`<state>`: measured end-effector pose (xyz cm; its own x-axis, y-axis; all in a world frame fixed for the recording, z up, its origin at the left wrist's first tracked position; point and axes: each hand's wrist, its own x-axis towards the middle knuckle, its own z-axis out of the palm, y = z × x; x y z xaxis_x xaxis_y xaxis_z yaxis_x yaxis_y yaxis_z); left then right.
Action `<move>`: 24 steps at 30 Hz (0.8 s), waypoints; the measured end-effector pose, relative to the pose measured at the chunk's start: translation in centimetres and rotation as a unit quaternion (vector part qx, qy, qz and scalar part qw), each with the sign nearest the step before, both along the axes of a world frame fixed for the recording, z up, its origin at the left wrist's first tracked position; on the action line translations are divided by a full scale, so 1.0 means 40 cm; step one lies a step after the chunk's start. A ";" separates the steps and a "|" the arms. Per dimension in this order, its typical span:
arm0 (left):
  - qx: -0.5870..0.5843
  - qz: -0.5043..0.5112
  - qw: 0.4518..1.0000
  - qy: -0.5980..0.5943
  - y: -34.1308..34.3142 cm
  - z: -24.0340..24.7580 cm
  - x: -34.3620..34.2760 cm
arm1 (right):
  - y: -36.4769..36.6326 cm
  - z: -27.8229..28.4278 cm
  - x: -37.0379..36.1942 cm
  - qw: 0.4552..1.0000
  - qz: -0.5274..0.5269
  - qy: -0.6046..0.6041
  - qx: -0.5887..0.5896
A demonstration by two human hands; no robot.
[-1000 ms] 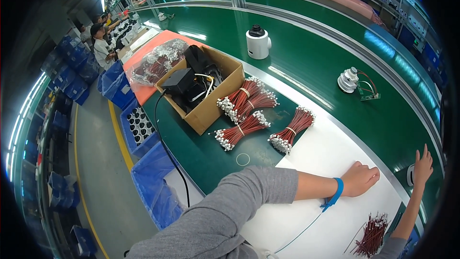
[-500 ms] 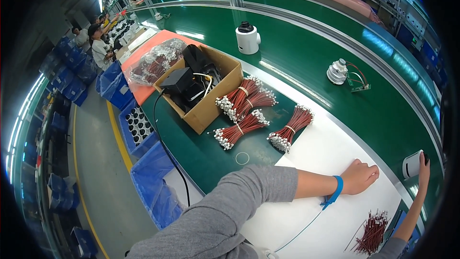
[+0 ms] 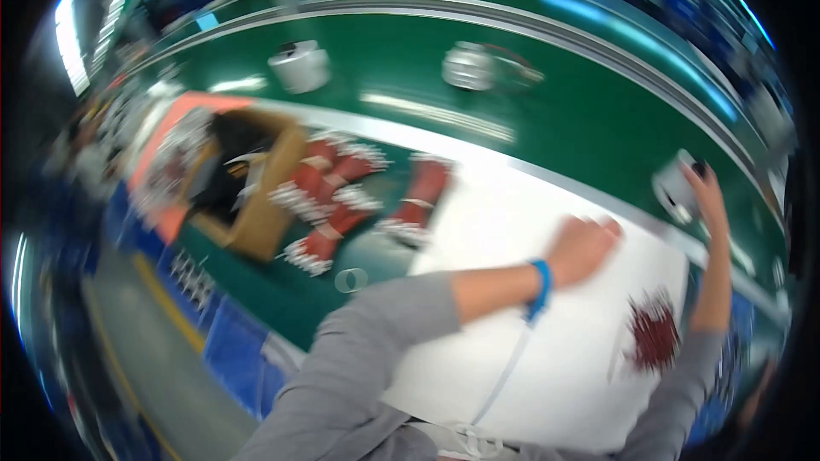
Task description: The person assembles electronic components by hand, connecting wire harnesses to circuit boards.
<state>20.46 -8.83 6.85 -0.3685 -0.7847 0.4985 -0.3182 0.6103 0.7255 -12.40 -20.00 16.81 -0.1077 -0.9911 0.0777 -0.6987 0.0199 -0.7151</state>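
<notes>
Lying at the left end of the green desk (image 3: 256,286), a clear plastic bag (image 3: 175,154) is sitting just beside an open cardboard box (image 3: 269,205), which is holding black parts (image 3: 224,183). A blue bin (image 3: 239,350) is standing below the desk's near edge. Past the box, a white housing (image 3: 301,68) is standing on the green belt (image 3: 572,119), while red wire bundles (image 3: 320,239) are crowding the desk and narrowing the room there; a separate bundle (image 3: 421,192) is lying by the border of a white sheet (image 3: 495,213). On the belt, a wired unit (image 3: 468,67) is resting, and a broad stretch of belt is running from it toward the white cylinder (image 3: 672,192).

The left hand (image 3: 585,248), wearing a blue strap (image 3: 540,290), is showing over the sheet; its fingers are forming a narrow, loose fist, and I cannot tell whether they are enclosing anything. A metal rail (image 3: 641,222) is running beyond the knuckles, dividing sheet from belt. Nearer the body, a loose wire pile (image 3: 653,333) is lying near the sheet's right edge.

Beyond the rail, the white cylinder is tilting over the belt; blur is hiding whether they are touching. The right hand (image 3: 709,196) is gripping it from the right: the fingers are holding its dark end, and the pale body is extending leftward from them.
</notes>
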 end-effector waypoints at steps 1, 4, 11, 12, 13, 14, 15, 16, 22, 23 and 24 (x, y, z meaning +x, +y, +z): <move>-0.009 0.015 0.999 0.041 -0.024 -0.001 -0.023 | -0.032 0.020 0.026 0.999 0.032 0.023 -0.019; 0.064 -0.026 0.993 0.097 -0.038 -0.039 -0.065 | -0.002 0.023 0.093 0.992 -0.115 0.048 0.001; 0.136 -0.085 0.981 0.112 0.006 -0.006 -0.138 | 0.055 0.029 0.053 0.988 -0.142 0.063 0.018; 0.136 -0.077 0.982 0.110 0.007 -0.003 -0.130 | 0.056 0.031 0.068 0.988 -0.139 0.057 0.023; 0.142 -0.074 0.982 0.101 0.007 0.001 -0.123 | 0.050 0.032 0.086 0.989 -0.135 0.051 0.028; 0.148 -0.069 0.982 0.093 0.007 0.006 -0.116 | 0.037 0.024 0.083 0.991 -0.125 0.049 0.029; 0.148 -0.065 0.982 0.094 0.009 0.015 -0.121 | 0.031 0.016 0.047 0.992 -0.106 0.050 -0.039; 0.141 -0.072 0.982 0.099 0.010 0.019 -0.124 | 0.025 0.010 0.019 0.989 -0.086 0.049 -0.108; 0.081 -0.045 0.993 0.067 -0.006 0.000 -0.051 | 0.308 0.013 0.136 0.988 0.031 0.108 -0.108; 0.082 -0.035 0.994 0.069 -0.005 0.000 -0.038 | 0.412 0.007 0.152 0.987 0.059 0.124 -0.090; 0.096 -0.049 0.992 0.061 -0.001 0.001 -0.042 | 0.410 0.035 0.217 0.985 0.081 0.138 -0.072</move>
<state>18.79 -8.87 6.90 -0.3930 -0.8328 0.3899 -0.1664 0.4814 0.8606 -3.73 -3.61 18.19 0.0964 -0.9701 0.2229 -0.8519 -0.1962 -0.4856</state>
